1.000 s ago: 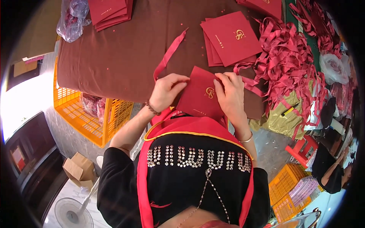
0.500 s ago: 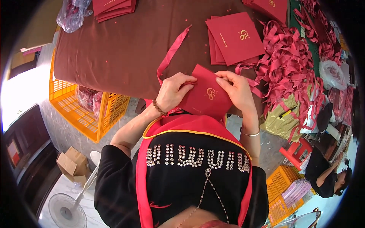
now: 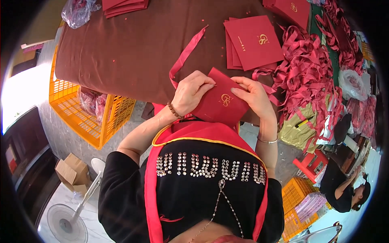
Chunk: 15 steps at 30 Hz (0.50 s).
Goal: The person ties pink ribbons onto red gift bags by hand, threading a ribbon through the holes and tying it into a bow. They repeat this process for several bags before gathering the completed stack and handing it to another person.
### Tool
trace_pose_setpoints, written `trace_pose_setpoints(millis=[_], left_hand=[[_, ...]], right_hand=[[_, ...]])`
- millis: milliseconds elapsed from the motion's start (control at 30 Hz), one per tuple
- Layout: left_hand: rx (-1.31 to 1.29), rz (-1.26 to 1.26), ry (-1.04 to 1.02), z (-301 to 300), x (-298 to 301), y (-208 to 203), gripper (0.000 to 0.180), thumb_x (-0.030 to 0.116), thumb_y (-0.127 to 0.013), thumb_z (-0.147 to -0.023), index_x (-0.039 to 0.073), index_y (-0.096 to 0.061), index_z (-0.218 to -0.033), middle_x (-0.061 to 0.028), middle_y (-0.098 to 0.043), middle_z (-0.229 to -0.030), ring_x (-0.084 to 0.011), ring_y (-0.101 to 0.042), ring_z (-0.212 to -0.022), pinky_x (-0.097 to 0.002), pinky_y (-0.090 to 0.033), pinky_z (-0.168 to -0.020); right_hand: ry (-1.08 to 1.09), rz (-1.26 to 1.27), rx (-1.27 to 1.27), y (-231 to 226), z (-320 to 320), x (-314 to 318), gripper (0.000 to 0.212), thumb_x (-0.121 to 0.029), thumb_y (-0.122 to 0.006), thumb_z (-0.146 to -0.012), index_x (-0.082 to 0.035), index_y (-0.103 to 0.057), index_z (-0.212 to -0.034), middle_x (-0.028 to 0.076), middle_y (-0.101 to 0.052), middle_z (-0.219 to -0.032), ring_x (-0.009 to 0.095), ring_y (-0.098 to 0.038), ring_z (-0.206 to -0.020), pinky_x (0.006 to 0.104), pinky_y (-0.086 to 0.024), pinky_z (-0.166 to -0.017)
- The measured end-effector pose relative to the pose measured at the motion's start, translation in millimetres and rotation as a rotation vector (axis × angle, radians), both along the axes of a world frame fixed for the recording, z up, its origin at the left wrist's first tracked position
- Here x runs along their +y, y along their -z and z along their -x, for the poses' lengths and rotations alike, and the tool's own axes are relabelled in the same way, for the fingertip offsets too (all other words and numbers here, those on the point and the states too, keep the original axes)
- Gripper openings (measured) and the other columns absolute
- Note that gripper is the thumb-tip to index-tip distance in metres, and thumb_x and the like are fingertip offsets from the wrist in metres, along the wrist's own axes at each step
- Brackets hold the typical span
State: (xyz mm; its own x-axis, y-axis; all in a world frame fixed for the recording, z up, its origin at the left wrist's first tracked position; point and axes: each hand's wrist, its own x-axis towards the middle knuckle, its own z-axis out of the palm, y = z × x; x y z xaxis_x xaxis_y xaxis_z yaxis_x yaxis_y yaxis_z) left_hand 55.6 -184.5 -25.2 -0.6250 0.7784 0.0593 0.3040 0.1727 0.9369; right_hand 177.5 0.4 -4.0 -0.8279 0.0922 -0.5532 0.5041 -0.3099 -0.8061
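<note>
Both my hands hold a red card folder [image 3: 225, 109] with a gold emblem, tilted in front of my apron at the table's near edge. My left hand [image 3: 189, 94] is closed at its upper left side, thumb and fingers pinched together. On the other side, my right hand [image 3: 256, 98] pinches the edge with its thumb on the front face. A red ribbon [image 3: 188, 54] runs from beside my left hand up across the cloth. Another stretch of ribbon [image 3: 270, 91] shows beyond my right hand. Whether the ribbon passes through the folder is hidden.
Red folders [image 3: 255, 42] lie stacked ahead to the right, beside a large heap of red ribbons [image 3: 304, 65]. More folders [image 3: 125, 7] sit at the far left, near a plastic bag [image 3: 79, 14]. Left of the table stands an orange crate [image 3: 103, 129]. Another person [image 3: 340, 190] is at the right.
My left hand has shifted slightly right along the folder's edge, its fingers reaching further over it. My right hand has moved slightly down and keeps its pinch. The view has shifted a little.
</note>
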Motion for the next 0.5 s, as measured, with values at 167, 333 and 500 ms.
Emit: trace_pose_setpoints(millis=[167, 333, 500], left_hand=[[0.200, -0.001, -0.037, 5, 1, 3, 0.008, 0.006, -0.063, -0.080, 0.004, -0.064, -0.087, -0.0098, -0.061, -0.082, -0.0240, -0.060, -0.076, -0.0318, -0.047, -0.067], [-0.088, 0.077, -0.135, 8, -8, -2, 0.015, 0.004, -0.064, -0.080, 0.001, -0.064, -0.095, -0.0100, -0.066, -0.089, -0.0153, -0.064, -0.080, -0.0259, -0.049, -0.070], [-0.062, 0.051, -0.074, 9, -10, -6, 0.014, 0.004, -0.063, -0.080, 0.002, -0.064, -0.094, -0.0100, -0.065, -0.088, -0.0203, -0.063, -0.081, -0.0292, -0.049, -0.071]], right_hand=[[-0.013, 0.001, -0.004, -2, 0, 1, 0.031, -0.005, -0.057, -0.088, 0.002, -0.052, -0.117, 0.006, -0.063, -0.103, 0.008, -0.058, -0.090, 0.0214, -0.047, -0.079], [-0.015, 0.050, -0.011, -5, 0, 4, 0.032, -0.005, -0.057, -0.088, 0.003, -0.051, -0.118, 0.006, -0.063, -0.103, 0.007, -0.059, -0.089, 0.0214, -0.047, -0.079], [-0.064, 0.024, -0.028, -6, 3, 4, 0.033, -0.005, -0.056, -0.088, 0.002, -0.050, -0.120, 0.005, -0.062, -0.105, 0.008, -0.058, -0.091, 0.0222, -0.046, -0.081]])
